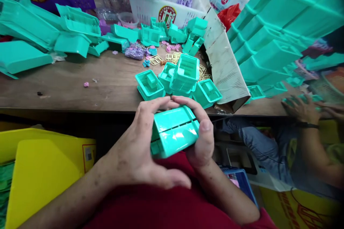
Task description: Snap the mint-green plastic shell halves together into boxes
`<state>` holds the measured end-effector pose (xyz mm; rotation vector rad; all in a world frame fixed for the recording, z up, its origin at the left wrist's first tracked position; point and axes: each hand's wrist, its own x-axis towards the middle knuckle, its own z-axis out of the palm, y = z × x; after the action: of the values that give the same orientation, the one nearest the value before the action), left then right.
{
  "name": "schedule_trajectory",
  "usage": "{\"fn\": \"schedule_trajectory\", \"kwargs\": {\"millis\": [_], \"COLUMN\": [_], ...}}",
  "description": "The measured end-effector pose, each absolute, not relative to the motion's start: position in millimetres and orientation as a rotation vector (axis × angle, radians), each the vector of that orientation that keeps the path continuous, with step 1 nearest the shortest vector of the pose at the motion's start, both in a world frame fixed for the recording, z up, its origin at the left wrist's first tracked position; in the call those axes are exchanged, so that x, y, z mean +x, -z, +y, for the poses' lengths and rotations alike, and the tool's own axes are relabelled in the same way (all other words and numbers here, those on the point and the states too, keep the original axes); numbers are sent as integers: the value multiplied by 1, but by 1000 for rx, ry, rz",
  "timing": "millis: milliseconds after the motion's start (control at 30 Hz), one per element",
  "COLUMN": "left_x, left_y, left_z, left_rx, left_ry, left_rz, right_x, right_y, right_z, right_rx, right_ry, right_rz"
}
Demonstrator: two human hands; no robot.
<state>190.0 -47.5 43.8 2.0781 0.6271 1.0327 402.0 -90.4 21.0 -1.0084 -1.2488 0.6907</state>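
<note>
A small turquoise plastic box (177, 128) with a seam across its glossy top is held between my two hands, just in front of the table edge. My left hand (137, 143) curls its fingers around the box's far left side, its thumb stretched out below and off the box. On the other side my right hand (202, 139) grips the box's right end with curved fingers. Just beyond, on the table, stand a turquoise open box (150, 84) on the left, a taller turquoise piece (185, 73) in the middle and another open box (208, 91) on the right.
Large turquoise shells (27, 25) lie at the left of the wooden table (107, 86). Small coloured parts (134, 50) lie mid-table. A cardboard flap (225, 61) borders a tall turquoise stack (279, 35). A co-worker's hand (303, 109) is at right; a yellow bin (51, 161) stands lower left.
</note>
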Motion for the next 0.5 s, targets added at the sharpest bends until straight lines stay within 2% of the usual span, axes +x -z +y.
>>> {"fn": "schedule_trajectory", "kwargs": {"millis": [100,300,500], "left_x": [200,207,208], "left_y": [-37,-39,-39], "left_z": [-50,-46,-39], "left_rx": [2127,2155,2185], "left_ry": [-1159,-1459,-1241], "left_rz": [832,677,700], "right_x": [397,394,398], "right_y": [-23,-31,-12], "right_z": [-87,-83,-68], "right_rx": [-999,-944,-837], "right_ry": [-509,-410,-606], "right_rz": [-1285,-1325,-1003]}}
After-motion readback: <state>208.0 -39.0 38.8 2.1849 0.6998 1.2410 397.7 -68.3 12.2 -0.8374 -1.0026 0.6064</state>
